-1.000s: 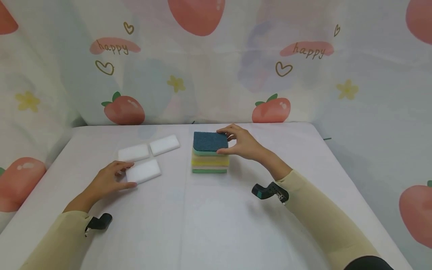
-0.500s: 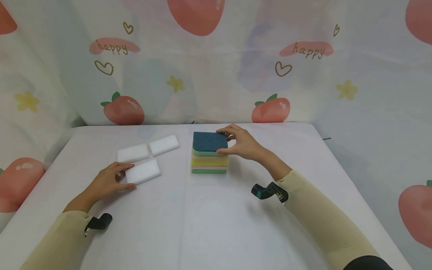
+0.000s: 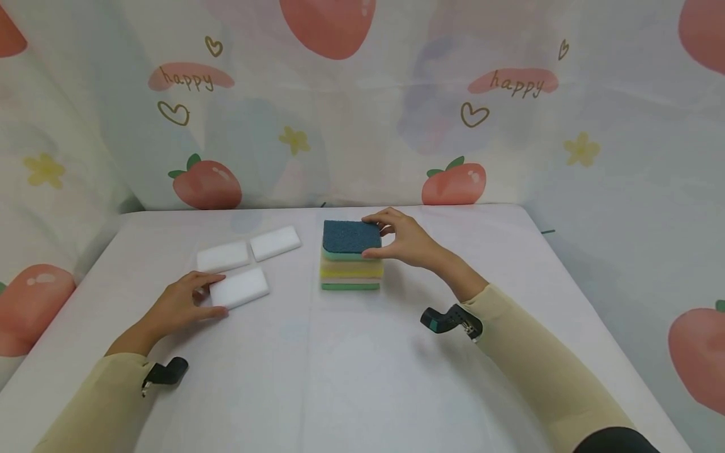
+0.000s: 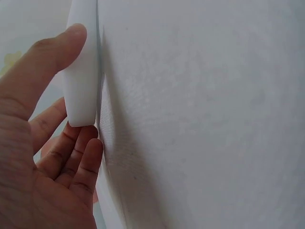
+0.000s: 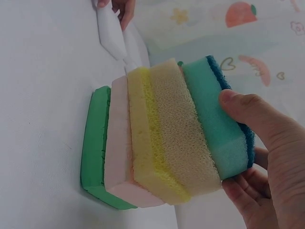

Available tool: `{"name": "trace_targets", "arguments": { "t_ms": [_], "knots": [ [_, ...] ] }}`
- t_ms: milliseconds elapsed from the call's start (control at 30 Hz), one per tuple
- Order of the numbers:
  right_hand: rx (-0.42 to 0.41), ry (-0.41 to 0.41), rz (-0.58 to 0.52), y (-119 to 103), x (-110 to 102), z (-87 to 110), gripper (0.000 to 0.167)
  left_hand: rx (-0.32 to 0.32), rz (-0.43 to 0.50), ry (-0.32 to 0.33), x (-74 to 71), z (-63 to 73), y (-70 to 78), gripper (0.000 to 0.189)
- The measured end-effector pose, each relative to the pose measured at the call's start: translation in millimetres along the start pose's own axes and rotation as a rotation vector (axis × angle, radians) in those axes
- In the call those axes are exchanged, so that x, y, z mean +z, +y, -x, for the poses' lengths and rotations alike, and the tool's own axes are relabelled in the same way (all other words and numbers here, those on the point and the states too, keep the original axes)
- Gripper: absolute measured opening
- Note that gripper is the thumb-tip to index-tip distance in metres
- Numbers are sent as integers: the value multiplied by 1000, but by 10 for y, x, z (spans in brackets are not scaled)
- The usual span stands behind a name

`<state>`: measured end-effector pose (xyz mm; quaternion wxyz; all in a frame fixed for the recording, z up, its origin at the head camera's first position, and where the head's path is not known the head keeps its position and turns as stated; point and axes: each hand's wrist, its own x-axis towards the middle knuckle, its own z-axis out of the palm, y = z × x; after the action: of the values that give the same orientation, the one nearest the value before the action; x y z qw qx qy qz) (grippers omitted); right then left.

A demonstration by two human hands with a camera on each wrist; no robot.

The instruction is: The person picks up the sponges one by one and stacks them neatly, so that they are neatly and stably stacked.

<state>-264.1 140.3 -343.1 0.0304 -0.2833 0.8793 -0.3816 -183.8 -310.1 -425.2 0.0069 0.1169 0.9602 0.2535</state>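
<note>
A stack of sponges stands right of centre on the table. Its top piece is a teal scouring sponge with a dark blue pad. My right hand pinches that sponge by its right end, thumb on the near side and fingers on the far side. Below it come beige, yellow, pink and green layers. At left, my left hand holds the left end of a white sponge block between thumb and fingers. The block seems to lie flat; part of the fingers is hidden behind it.
Two more white blocks lie just behind the held one, one at left and one at right. A white cloth covers the table. Patterned curtains rise behind and at both sides. Each forearm carries a black wrist camera.
</note>
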Motion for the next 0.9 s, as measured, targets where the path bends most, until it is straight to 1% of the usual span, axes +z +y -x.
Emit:
{"name": "trace_targets", "arguments": {
  "t_ms": [167,333,600,900],
  "knots": [
    [6,0,4,-14,0,-6,71,11,4,0,-10,3,1,78],
    [19,-2,14,-9,5,-7,71,7,1,2,-20,10,4,77],
    [22,-6,2,-1,3,-5,71,6,28,-7,-88,32,70,75],
    [22,-7,1,-15,-1,1,71,-2,38,-5,-109,5,46,75]
  ]
}}
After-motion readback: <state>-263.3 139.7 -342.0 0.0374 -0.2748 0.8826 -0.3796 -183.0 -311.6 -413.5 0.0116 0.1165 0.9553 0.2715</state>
